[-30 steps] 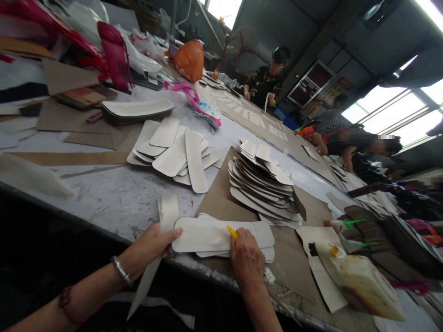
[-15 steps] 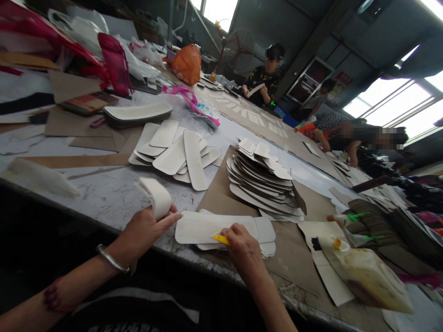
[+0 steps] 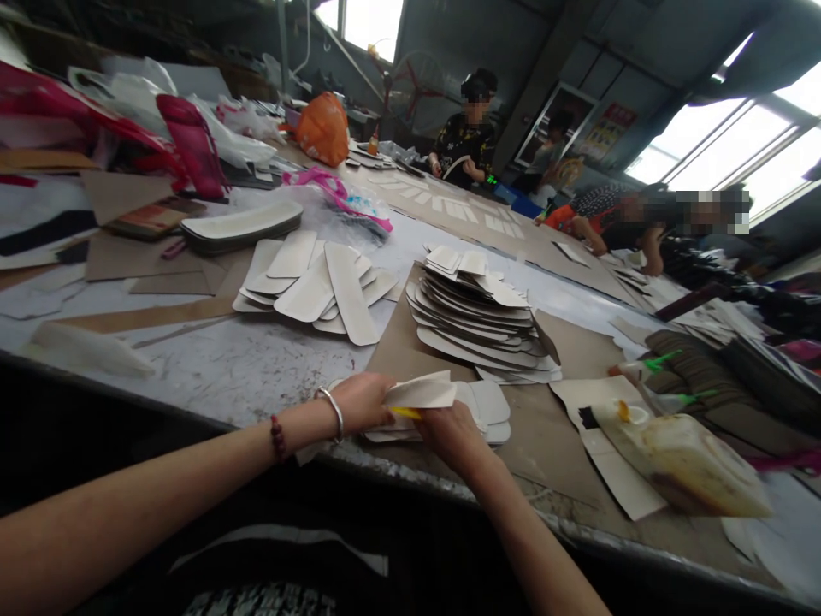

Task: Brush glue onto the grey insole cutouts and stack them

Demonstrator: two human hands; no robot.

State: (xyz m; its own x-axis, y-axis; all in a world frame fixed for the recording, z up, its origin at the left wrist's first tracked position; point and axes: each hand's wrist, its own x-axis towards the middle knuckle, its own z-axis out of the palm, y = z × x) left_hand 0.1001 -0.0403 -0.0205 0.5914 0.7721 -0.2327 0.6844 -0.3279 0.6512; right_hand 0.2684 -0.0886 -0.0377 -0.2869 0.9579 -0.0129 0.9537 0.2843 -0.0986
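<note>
Hands (image 3: pixel 365 400) (image 3: pixel 452 435): two. White piece (image 3: pixel 420 392) held up: at least one. Yellow tool (image 3: pixel 405 412): one. White piles (image 3: pixel 321 287) (image 3: pixel 481 321) (image 3: pixel 240 224) (image 3: pixel 493 409) on surface (image 3: pixel 205 372): four, pieces overlap, uncountable. Bracelets (image 3: pixel 338 417) (image 3: pixel 278 438): two. Jug (image 3: pixel 699 466): one. Green-tipped bottles (image 3: pixel 662 360) (image 3: pixel 696 398): two. Orange bag (image 3: pixel 321 128): one. Fan (image 3: pixel 414 81): one. Co-workers (image 3: pixel 463 137) (image 3: pixel 546 158) (image 3: pixel 582 210): at least three.

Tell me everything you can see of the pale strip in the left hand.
The pale strip is thin, off-white and smooth-looking, perhaps leather-like or card. It looks folded or layered, free end pointing rightward. The left hand grips its other end above the low pile; the right hand and yellow tool sit just below, contact unclear.
</note>
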